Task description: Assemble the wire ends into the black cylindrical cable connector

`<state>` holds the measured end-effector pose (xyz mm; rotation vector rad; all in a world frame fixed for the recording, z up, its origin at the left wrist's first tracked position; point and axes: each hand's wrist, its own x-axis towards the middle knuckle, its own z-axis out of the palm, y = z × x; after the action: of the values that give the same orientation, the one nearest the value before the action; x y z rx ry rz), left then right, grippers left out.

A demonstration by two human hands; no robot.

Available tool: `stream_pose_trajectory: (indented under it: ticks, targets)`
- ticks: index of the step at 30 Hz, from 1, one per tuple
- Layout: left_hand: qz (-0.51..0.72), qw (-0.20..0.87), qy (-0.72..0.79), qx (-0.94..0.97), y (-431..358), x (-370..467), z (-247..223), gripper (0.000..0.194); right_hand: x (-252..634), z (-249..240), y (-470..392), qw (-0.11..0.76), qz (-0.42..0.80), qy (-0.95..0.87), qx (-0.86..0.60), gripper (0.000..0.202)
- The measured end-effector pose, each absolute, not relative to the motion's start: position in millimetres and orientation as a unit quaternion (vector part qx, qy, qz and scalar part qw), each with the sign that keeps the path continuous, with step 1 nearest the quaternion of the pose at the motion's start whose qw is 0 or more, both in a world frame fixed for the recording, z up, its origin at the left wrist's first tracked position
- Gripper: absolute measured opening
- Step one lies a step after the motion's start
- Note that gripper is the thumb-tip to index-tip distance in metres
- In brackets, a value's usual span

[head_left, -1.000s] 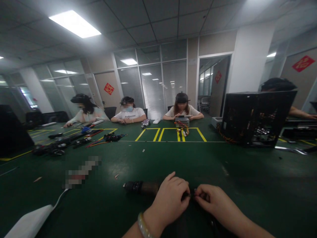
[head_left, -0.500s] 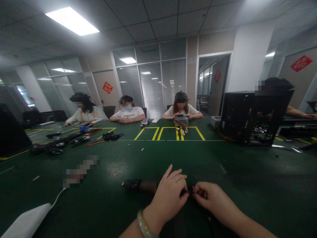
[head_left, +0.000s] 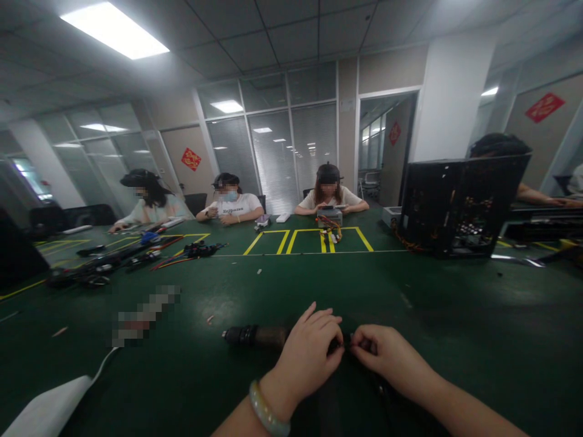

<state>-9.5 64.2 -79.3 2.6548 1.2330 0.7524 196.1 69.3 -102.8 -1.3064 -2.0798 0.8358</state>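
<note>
A bangle circles the wrist of my left hand (head_left: 312, 346), whose thumb and forefinger are pinched together near the front middle of the green table (head_left: 200, 370). Just to its right, my right hand (head_left: 387, 355) pinches with fingers pressed together. Something small and dark lies between the two sets of fingertips, too small and hidden to name. A dark electric screwdriver (head_left: 259, 337) lies on the table, its tip pointing left; my left hand covers its right part. A dark cord shows below my right hand.
A black computer case (head_left: 444, 206) stands at the right. Cables (head_left: 195, 250) and dark parts lie at the left. A white box (head_left: 54, 403) sits front left. A power supply (head_left: 330, 216) is across the table, where several people sit.
The view has shifted slightly. My hands stay pinched close together, with a small shift of the fingers. A masked person across the table has raised a hand.
</note>
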Motion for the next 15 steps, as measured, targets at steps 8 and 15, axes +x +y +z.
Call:
stream_pose_trajectory:
  ticks: [8, 15]
  targets:
    - [0.195, 0.064, 0.428, 0.88, 66.7, -9.3, -81.0, 0.011, 195.7, -101.0, 68.1, 0.265, 0.312, -0.77, -0.49, 0.01]
    - [0.181, 0.045, 0.437, 0.88, 67.5, -8.7, -81.7, 0.011, 184.4, -94.6, 62.6, 0.244, 0.254, -0.762, -0.543, 0.011]
